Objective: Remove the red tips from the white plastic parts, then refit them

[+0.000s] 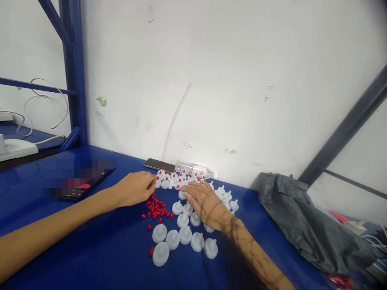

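Taking the heap of small red caps (155, 208) as the clock's centre, with twelve toward the wall (226, 80), the left hand (136, 189) is at about ten o'clock. Its fingers are curled inward; whether they pinch a piece, I cannot tell. The right hand (208, 203) is at three o'clock, palm down, fingers stretched and a little spread above white round pieces, many with narrow spouts.

The white pieces with red tops (165, 184) stand crowded at one o'clock, between the two hands. In my judgement, the main risk is there: a knuckle or a low palm could push one piece, and this one could tip its neighbours. The clear bottle (193, 169) lies on its side just behind them; if bumped, it might roll into the group.

The plain white pieces (197, 241) spread from three to six o'clock. The right wrist passes low over some of them, so a sideways sweep could scatter them. The single red cap (151, 251) at six o'clock, beside a white piece, is light and could be easily knocked away.
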The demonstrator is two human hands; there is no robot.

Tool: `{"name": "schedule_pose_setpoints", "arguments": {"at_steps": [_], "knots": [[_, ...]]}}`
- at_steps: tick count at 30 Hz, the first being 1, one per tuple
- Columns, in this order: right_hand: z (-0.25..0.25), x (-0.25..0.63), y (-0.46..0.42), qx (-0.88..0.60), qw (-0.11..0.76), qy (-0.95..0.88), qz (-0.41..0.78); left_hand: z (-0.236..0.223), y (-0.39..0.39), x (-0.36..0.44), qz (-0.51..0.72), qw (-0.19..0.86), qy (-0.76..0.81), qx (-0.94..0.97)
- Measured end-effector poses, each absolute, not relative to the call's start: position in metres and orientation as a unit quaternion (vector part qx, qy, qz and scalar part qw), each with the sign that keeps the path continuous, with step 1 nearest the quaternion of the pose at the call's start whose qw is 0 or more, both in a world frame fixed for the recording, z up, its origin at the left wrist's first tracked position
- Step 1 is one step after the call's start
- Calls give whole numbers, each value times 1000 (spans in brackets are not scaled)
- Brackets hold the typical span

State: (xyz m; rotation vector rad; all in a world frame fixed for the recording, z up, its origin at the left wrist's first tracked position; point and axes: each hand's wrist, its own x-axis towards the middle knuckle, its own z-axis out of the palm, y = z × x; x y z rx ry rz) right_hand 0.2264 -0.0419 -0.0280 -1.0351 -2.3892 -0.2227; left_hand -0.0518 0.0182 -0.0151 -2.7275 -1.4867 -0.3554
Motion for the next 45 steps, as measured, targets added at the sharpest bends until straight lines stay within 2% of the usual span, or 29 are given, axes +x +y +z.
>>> {"name": "schedule_pose_setpoints", "arguments": {"at_steps": [8, 11, 16, 22, 26, 37, 41, 45], "knots": [[-22, 228, -40, -463, 249, -844, -110, -15, 12, -49, -97, -11, -462, -882], [-31, 227, -37, -465, 219, -852, -95, -16, 13, -49, -96, -18, -461, -882], [-34, 229, -35, -455, 230, -855, -100, -17, 19, -51, -102, -20, -464, -880], [-18, 224, -40, -409, 306, -839, -186, -9, 10, -48, -184, -5, -435, -881], [-15, 213, -46, -355, 304, -866, -176, -9, -6, -39, -238, -18, -356, -904], [-15, 190, -63, -257, 326, -896, -158, -10, -30, -27, -206, 57, -276, -937], [-18, 192, -57, -264, 327, -897, -137, -9, -31, -26, -209, -4, -282, -936], [-17, 222, -40, -367, 310, -861, -165, -2, -22, -32, -304, -173, -347, -870]]}}
